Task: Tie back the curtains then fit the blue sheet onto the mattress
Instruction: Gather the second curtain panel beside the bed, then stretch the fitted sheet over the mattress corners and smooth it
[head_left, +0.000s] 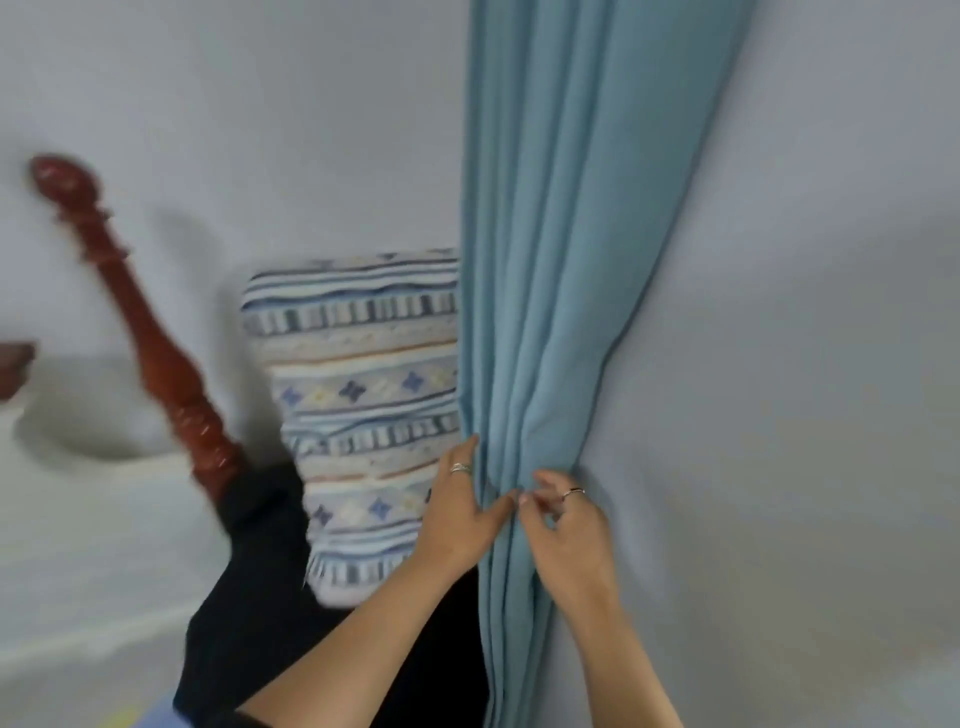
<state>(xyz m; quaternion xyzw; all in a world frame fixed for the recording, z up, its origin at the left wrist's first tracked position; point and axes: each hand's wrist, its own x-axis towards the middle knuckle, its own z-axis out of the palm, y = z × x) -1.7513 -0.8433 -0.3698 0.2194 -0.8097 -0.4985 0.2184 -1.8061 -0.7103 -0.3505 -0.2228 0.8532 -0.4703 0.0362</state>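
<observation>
The left hand (462, 512) grips one curtain (550, 312) from the left, fingers behind, thumb in front; the right hand (566, 525) pinches the gathered folds just beside that thumb; the curtain hangs against the wall (779, 364), right of one upright patterned mattress (358, 405); farther left, one tilted wooden bedpost (150, 343).

Both bare forearms reach up side by side. The left hand (462, 514) grips the gathered folds of the curtain (561, 260), thumb across the front, fingers along the far edge. The right hand (566, 530), just beside it and nearly touching its thumb, pinches the same folds with curled fingers.
</observation>
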